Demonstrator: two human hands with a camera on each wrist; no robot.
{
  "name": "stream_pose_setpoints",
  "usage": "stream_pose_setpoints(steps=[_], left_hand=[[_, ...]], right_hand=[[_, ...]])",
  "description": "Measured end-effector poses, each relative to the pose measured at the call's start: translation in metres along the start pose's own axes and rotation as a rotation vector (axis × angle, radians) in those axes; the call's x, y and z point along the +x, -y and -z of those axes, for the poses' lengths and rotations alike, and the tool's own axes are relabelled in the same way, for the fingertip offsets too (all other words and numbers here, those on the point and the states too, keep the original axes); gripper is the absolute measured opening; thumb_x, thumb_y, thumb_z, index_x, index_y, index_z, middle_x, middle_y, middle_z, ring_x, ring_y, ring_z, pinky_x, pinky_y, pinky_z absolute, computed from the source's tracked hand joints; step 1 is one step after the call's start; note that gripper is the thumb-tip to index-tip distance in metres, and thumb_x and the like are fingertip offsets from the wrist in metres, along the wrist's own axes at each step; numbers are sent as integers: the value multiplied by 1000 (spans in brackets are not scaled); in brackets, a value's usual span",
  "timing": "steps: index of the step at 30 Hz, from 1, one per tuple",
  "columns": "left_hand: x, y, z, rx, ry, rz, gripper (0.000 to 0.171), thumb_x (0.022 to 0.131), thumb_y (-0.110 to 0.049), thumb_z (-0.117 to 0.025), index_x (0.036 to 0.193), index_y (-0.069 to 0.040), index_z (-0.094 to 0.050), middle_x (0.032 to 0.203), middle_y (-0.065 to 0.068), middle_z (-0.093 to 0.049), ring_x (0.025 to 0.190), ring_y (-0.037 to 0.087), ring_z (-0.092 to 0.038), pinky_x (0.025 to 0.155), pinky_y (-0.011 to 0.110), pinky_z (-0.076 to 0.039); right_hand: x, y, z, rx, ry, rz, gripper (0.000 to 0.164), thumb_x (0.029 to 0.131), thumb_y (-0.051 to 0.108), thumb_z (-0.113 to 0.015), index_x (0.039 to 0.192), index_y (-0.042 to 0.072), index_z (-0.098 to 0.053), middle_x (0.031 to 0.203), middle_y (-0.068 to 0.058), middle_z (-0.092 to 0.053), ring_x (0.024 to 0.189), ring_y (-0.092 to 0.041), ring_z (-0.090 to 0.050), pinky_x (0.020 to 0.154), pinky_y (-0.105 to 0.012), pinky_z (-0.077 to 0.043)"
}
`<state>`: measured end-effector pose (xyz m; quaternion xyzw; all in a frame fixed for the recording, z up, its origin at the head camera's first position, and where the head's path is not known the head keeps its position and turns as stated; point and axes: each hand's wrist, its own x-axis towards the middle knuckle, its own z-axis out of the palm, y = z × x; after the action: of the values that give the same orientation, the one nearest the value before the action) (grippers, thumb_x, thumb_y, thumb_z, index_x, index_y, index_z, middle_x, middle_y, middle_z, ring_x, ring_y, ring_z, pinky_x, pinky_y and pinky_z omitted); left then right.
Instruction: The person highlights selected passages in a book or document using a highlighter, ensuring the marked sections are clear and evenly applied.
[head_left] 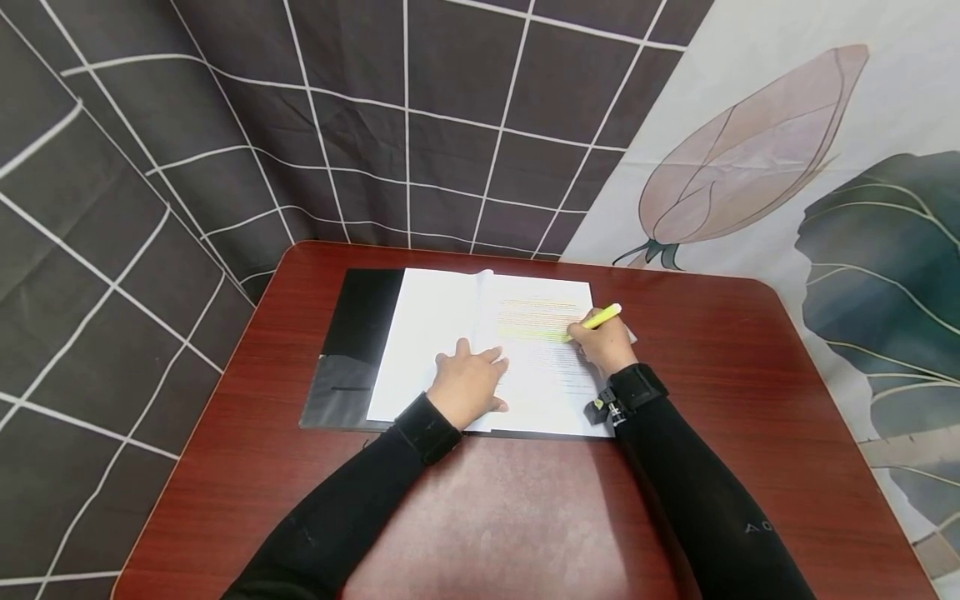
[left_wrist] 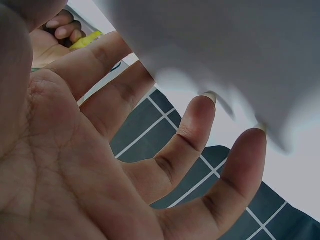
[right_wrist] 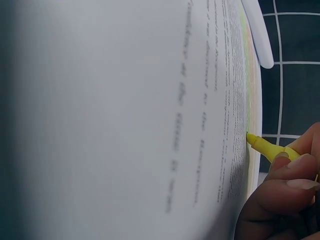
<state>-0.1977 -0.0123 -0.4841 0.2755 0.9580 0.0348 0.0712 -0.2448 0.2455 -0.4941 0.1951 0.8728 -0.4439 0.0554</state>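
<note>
A yellow highlighter is pinched in my right hand, its tip on the right-hand page near that page's right edge. The right wrist view shows the highlighter's tip touching the paper beside the printed lines. On the printed page, the upper lines carry orange and yellow-green marking. My left hand rests with fingers spread across the inner part of the open pages, near the fold. In the left wrist view, the fingertips of the left hand touch the white paper. The left page looks blank.
Under the pages lies a dark folder cover, sticking out to the left. Everything sits on a reddish-brown table with rounded far corners. A grid-patterned cloth hangs behind it, with a leaf-printed one at the right.
</note>
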Motion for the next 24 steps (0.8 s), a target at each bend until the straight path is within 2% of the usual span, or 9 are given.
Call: stream_pose_setpoints(steps=[13,24], left_hand=[[0,1,0,-1,4,2,80,90,-57,-91,159,-22,-69,170,-1,-63,130,38,-64,99,64,-66],[1,1,-1,-7,3,-2,81,89,-57,-91,159,-21,-69,171,0,-62,130,39,-64,100,65,-65]], right_hand=[[3,-6,7,6,-1,5,14,106,15,-70,108,4,-62,91,-8,-59,81,-24,-62,69,-28,-51],[-2,-5,11,38,-6,16,14,107,12,-70,110,2,-61,93,-9,-56,82,-26,-62,69,-27,-51]])
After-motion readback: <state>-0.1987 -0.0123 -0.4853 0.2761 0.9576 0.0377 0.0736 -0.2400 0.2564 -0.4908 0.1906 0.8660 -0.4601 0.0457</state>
